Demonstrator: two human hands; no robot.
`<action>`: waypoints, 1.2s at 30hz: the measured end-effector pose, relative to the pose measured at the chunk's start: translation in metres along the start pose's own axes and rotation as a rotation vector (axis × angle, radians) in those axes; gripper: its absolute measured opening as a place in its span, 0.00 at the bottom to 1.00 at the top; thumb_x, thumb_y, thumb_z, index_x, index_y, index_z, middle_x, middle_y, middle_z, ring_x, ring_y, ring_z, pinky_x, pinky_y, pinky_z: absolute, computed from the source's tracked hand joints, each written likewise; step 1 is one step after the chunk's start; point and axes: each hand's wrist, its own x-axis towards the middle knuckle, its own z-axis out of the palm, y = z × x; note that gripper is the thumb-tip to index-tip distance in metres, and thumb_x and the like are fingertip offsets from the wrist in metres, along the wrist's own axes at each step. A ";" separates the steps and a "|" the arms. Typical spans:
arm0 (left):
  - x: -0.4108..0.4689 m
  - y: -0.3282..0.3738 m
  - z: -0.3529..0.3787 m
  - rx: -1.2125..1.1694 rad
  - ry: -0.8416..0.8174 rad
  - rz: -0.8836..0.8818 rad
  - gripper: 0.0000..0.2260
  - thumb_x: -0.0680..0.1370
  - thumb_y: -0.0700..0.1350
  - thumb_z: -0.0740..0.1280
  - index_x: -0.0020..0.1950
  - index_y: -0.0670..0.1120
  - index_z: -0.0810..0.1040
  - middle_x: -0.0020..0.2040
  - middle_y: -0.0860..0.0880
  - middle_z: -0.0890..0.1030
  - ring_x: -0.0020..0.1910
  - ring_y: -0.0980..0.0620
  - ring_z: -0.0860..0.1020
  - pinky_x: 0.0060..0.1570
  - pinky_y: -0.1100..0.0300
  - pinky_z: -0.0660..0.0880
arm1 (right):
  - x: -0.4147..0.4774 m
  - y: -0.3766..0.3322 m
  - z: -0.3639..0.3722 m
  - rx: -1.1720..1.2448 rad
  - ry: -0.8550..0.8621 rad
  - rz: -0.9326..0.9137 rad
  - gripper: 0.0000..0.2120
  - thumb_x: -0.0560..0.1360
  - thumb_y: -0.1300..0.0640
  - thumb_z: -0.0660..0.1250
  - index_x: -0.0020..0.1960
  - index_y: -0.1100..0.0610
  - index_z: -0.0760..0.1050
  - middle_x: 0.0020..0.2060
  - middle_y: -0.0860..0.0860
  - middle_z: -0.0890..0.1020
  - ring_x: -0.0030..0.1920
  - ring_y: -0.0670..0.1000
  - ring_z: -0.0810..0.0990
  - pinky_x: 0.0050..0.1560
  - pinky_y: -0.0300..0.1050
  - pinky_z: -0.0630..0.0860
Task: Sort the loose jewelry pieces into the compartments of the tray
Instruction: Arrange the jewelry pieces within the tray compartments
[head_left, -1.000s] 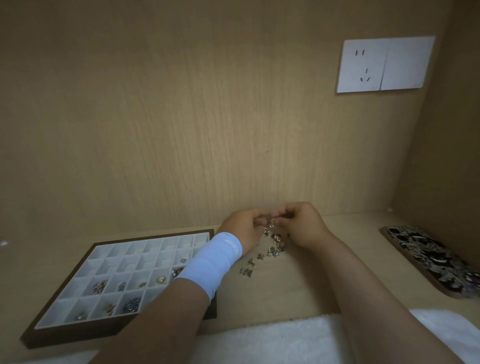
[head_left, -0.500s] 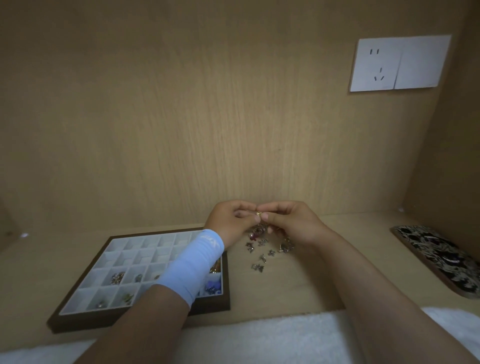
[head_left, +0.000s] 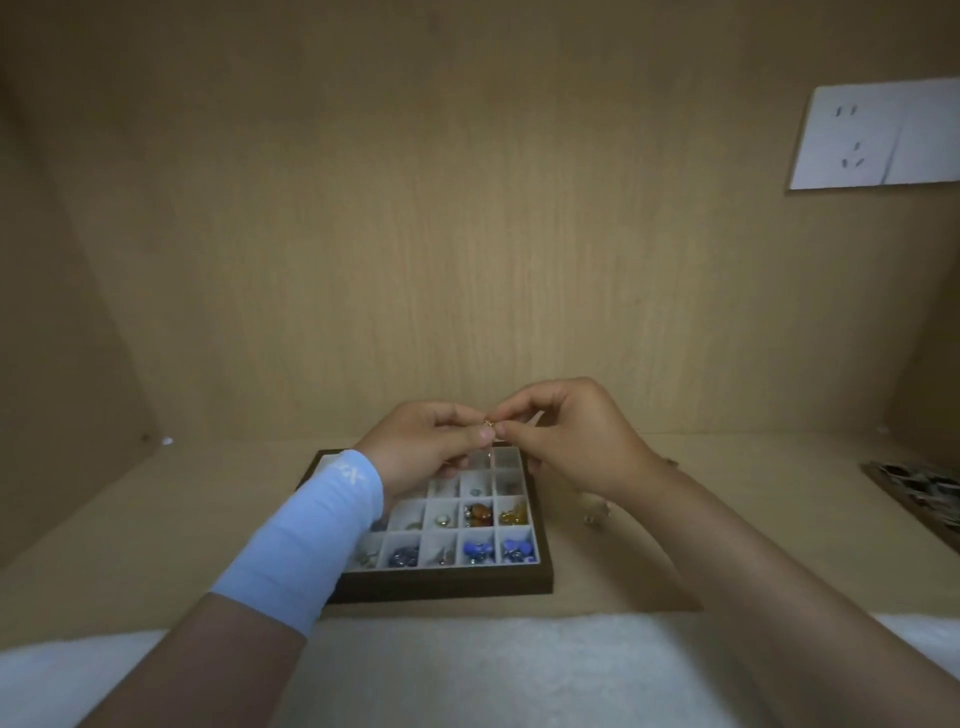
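Already the tray on the bench holds blue, amber and silvery pieces in its near compartments, while far ones look mostly empty. Left hand and right hand meet above its far edge, fingers pinching one small gold piece. Few loose pieces lie beside the tray, unsorted.

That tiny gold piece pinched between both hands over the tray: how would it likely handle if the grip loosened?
The gold piece looks tiny and probably very light, since fingertips alone hold it. Being small and shiny, it may slip easily. If dropped it would likely fall into the tray below, possibly in the wrong compartment.
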 end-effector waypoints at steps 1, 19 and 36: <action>-0.006 -0.001 -0.007 -0.007 0.007 0.006 0.06 0.75 0.47 0.73 0.50 0.49 0.85 0.41 0.51 0.85 0.35 0.59 0.79 0.39 0.66 0.78 | 0.000 -0.005 0.005 -0.063 -0.009 -0.039 0.05 0.73 0.56 0.76 0.46 0.47 0.86 0.39 0.43 0.86 0.31 0.38 0.79 0.34 0.32 0.73; -0.057 -0.041 -0.079 -0.244 0.286 -0.017 0.04 0.78 0.43 0.69 0.48 0.45 0.84 0.40 0.51 0.86 0.31 0.57 0.77 0.32 0.68 0.74 | 0.035 -0.054 0.096 -0.322 -0.167 -0.234 0.02 0.74 0.52 0.75 0.46 0.48 0.86 0.39 0.40 0.85 0.38 0.35 0.80 0.40 0.30 0.72; -0.074 -0.072 -0.151 0.489 0.153 -0.143 0.06 0.72 0.43 0.73 0.44 0.54 0.83 0.39 0.57 0.84 0.41 0.59 0.79 0.51 0.65 0.75 | 0.027 -0.067 0.168 -0.545 -0.543 -0.197 0.04 0.75 0.51 0.71 0.45 0.47 0.85 0.41 0.40 0.84 0.42 0.41 0.80 0.48 0.48 0.80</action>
